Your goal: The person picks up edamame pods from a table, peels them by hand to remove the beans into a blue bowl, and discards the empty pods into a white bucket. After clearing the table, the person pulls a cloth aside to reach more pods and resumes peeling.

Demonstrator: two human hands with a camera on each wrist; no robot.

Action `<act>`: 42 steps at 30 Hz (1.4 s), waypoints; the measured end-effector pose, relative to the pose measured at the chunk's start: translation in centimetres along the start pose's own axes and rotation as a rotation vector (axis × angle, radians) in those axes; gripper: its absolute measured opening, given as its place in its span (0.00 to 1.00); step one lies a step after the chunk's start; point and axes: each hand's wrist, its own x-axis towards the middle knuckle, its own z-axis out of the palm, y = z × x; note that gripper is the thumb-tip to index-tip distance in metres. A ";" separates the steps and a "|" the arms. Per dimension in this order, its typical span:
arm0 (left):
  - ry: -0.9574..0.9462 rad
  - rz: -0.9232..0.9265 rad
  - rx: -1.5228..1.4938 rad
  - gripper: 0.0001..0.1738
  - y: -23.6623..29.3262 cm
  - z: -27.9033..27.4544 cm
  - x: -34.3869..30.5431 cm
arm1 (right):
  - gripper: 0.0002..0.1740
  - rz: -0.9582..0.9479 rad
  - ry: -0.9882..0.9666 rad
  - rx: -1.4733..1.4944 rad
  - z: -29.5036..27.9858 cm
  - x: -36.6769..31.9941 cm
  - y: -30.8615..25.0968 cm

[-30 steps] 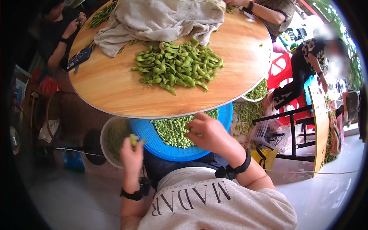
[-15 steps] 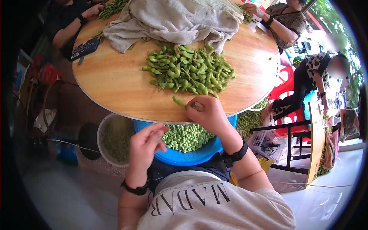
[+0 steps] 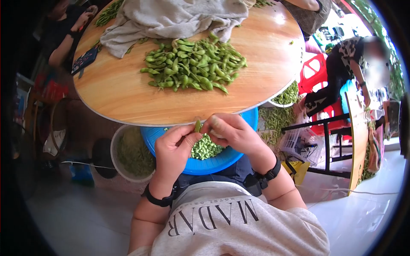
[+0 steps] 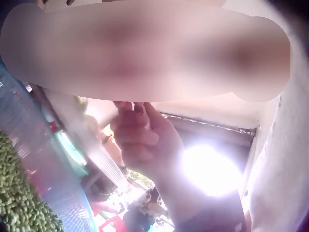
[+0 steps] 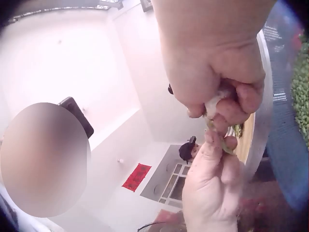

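Note:
Both hands meet over a blue basket (image 3: 239, 150) of shelled green beans (image 3: 204, 147) in my lap. My left hand (image 3: 177, 147) and my right hand (image 3: 226, 130) pinch one green soybean pod (image 3: 197, 126) between their fingertips. The right wrist view shows the same pod (image 5: 216, 126) held at both ends, the right hand (image 5: 219, 104) above and the left hand (image 5: 212, 186) below. The left wrist view shows the left hand (image 4: 140, 133) with curled fingers and the beans (image 4: 19, 198) in the basket at lower left. A heap of unshelled pods (image 3: 194, 66) lies on the round wooden table (image 3: 128, 98) ahead.
A grey cloth (image 3: 171, 17) covers the table's far side, with a dark card (image 3: 84, 60) at its left edge. A white bucket (image 3: 130, 153) of husks stands left of the basket. Other people sit around the table. Red stools (image 3: 314, 72) and a black frame (image 3: 326, 136) stand at the right.
The right hand took a pod from the table's near edge and brought it back over the basket. The left hand, empty half a second ago, rose to pinch the same pod.

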 end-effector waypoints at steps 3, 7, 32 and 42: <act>0.021 0.347 0.290 0.09 -0.1 0.9 -0.2 | 0.22 0.012 -0.011 -0.026 0.2 -0.3 -0.1; 0.016 0.440 0.430 0.09 0.5 1.3 -0.7 | 0.22 0.012 -0.034 -0.009 -0.1 -0.7 0.4; -0.123 -0.507 -0.568 0.06 -3.2 1.3 -0.6 | 0.11 -0.255 0.183 -0.474 0.8 -2.1 4.0; -0.078 -0.376 -0.178 0.07 -6.1 2.7 -1.4 | 0.16 -0.376 0.218 -0.629 -1.5 -2.6 6.4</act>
